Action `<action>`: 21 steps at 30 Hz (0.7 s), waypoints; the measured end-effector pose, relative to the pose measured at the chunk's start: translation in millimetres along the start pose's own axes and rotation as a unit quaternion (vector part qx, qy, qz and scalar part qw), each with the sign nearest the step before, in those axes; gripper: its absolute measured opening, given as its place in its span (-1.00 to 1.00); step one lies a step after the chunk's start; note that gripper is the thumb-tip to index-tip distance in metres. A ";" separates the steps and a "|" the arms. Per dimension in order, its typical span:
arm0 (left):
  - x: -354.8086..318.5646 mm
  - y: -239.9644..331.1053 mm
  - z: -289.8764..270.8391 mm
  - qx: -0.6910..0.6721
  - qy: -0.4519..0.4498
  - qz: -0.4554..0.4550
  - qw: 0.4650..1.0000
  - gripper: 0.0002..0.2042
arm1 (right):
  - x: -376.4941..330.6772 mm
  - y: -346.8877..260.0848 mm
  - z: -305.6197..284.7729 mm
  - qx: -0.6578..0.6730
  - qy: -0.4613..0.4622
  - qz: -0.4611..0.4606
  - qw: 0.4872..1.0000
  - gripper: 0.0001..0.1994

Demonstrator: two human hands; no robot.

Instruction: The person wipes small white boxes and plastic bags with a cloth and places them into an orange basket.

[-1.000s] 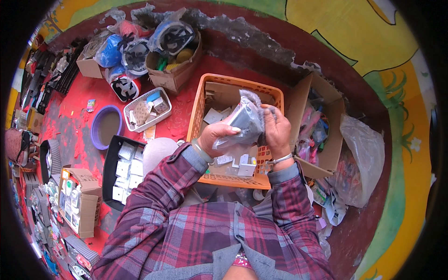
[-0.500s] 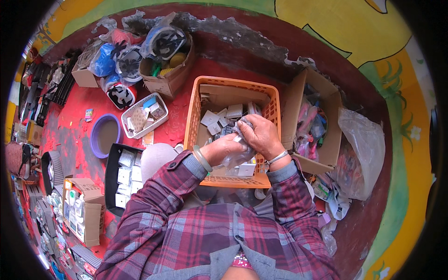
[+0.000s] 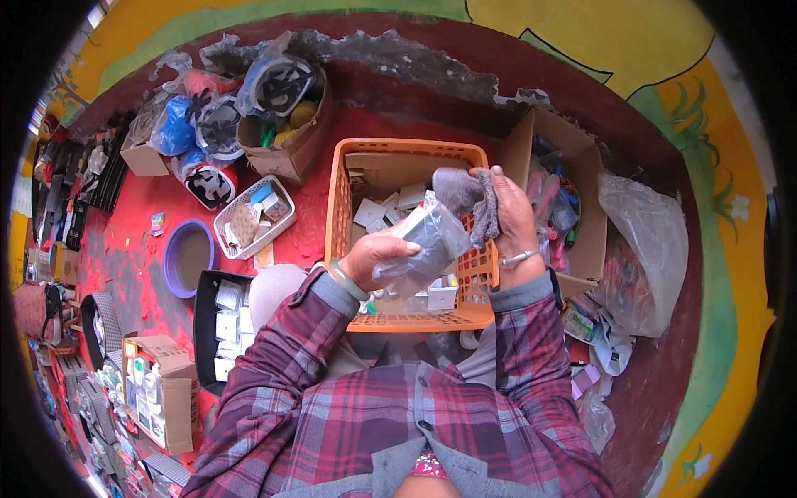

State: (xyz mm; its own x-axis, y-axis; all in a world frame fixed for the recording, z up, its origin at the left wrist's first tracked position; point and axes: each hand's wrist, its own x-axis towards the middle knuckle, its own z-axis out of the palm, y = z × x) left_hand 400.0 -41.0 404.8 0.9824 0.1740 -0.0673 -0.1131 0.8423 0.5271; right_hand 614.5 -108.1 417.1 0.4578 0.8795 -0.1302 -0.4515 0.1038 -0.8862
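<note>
Your left hand (image 3: 375,256) fingers grip clear plastic bag (image 3: 422,246) above orange basket (image 3: 349,217) | right hand (image 3: 508,217) fingers hold grey cloth (image 3: 466,196) | basket contains small white boxes (image 3: 402,202) | cardboard box (image 3: 521,143) beside holds colourful packets.

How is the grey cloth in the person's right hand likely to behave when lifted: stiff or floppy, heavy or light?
Probably floppy: the grey cloth droops in folds over the right hand. Likely light, as the fingers pinch it loosely. Unlikely to slip, since its surface looks fuzzy.

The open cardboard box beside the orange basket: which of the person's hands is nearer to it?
Right. The right hand, holding a grey cloth, is just beside the cardboard box; the left hand, holding a clear bag, is farther away over the orange basket.
</note>
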 end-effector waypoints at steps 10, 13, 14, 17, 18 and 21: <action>2.1 -16.9 -27.8 0.126 0.052 -0.077 0.988 -0.53 | -26.4 31.5 38.9 -0.451 -0.123 -0.121 0.876 -0.82; 3.3 -17.3 -20.2 0.072 0.026 -0.056 0.996 -0.48 | -24.5 34.3 46.2 -0.411 -0.023 -0.163 0.897 -0.84; 2.6 -17.1 -18.9 0.076 0.026 -0.052 0.995 -0.47 | -21.4 37.7 43.4 -0.390 -0.021 -0.162 0.906 -0.84; -2.2 -11.4 -7.8 0.105 0.032 -0.022 0.994 -0.44 | -14.7 33.2 35.9 -0.273 0.041 -0.139 0.951 -0.83; -4.4 -6.8 -1.7 0.118 0.035 -0.009 0.992 -0.43 | -11.5 26.4 26.4 -0.273 0.072 -0.123 0.952 -0.81; -10.5 8.7 4.4 0.041 0.051 0.038 0.997 -0.43 | 3.6 15.2 -7.6 -0.034 0.095 0.010 0.995 -0.68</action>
State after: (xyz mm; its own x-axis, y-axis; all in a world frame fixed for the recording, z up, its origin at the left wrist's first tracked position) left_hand 389.4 -37.7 413.9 0.9509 0.2900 -0.1084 -0.1696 0.7809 0.6012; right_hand 615.1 -106.8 399.7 0.5884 0.7769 -0.2240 -0.4122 0.0499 -0.9097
